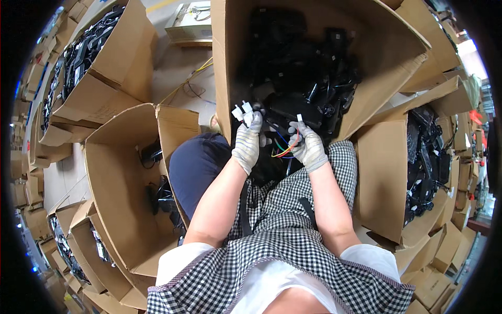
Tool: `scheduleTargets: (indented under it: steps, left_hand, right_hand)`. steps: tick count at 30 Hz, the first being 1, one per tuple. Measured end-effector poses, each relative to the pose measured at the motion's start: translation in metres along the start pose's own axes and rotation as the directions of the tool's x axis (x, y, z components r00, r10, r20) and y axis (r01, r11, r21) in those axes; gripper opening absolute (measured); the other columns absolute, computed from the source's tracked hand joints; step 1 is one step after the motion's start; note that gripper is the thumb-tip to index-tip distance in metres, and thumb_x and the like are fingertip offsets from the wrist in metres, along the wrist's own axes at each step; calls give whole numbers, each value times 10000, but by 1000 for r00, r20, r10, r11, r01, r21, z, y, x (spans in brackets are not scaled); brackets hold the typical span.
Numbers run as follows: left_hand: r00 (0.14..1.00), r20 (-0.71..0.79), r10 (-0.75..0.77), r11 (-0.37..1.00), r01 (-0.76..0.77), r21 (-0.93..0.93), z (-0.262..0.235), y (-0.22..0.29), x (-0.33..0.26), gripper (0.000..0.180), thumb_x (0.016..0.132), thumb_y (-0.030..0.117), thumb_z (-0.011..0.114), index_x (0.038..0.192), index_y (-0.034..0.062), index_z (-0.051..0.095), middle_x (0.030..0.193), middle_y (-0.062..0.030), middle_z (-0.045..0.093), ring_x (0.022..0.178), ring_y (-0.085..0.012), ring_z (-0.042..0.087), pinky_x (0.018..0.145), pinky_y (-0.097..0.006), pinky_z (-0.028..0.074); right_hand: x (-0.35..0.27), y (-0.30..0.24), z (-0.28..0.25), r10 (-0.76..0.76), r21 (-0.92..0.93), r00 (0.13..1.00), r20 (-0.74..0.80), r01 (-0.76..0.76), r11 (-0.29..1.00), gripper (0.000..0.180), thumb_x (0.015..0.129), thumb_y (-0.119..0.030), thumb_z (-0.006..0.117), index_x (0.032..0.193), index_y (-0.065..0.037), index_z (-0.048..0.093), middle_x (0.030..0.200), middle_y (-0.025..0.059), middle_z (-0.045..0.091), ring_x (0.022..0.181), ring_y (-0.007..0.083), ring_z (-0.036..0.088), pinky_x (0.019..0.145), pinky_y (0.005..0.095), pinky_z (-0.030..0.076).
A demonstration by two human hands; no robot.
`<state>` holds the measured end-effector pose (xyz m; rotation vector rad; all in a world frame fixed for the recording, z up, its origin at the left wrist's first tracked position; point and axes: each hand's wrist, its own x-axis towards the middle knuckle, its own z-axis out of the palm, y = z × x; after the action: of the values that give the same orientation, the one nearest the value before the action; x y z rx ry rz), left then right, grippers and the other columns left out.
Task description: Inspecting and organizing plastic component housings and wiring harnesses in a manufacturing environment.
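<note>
My left hand point(247, 141), in a pale striped work glove, is closed around several white plastic connector pieces point(242, 112) that stick up past the fingertips. To its right, my right hand point(309, 145) wears a matching glove and pinches a small white connector point(299, 118). Thin red, yellow, green and blue wires point(282, 153) curve from beside the right fingers toward the gap between my hands. Both hands are above my lap, at the near side of a large cardboard box point(221, 63). Inside that box lie glossy black plastic parts point(293, 78), dark and hard to tell apart.
An open cardboard box point(112, 180) with a few black parts stands at my left. At my right, another box point(380, 172) is full of black parts point(426, 162). Farther left are more filled boxes point(112, 68). A metal-cased unit point(191, 26) and yellow cables point(191, 77) lie on the floor.
</note>
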<state>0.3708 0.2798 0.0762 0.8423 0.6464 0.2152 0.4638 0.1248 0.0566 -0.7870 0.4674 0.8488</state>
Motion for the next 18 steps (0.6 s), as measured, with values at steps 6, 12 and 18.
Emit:
scheduleTargets:
  steps: [6,12,18]
  left_hand:
    - [969,-3,247,963,-246,108,6,18,-4,373,896,381,607,1100,69,601,800,2,603,465,-40,416,462,-197,407]
    - [957,-72,282,959,-283,-4,8,28,-7,372,875,338,646,1089,38,597,749,-26,620,456,-34,423,440,-184,396]
    - [957,107,270,945,-285,161,15,34,-22,363,871,315,641,1120,54,598,722,13,573,528,-20,419,450,-166,291]
  right_hand:
    - [-4,-7,-11,-91,-308,995,-41,74,948,208,904,-229,600,922,-26,639,690,17,558,445,72,441,375,226,330]
    - [-15,-10,-24,-193,-772,974,-119,32,635,198,877,-205,586,893,-23,663,548,11,506,437,96,464,402,253,370]
    - [-67,-24,29,-373,-807,897,239,397,437,269,910,-281,576,935,-27,659,596,-13,516,529,54,470,506,209,366]
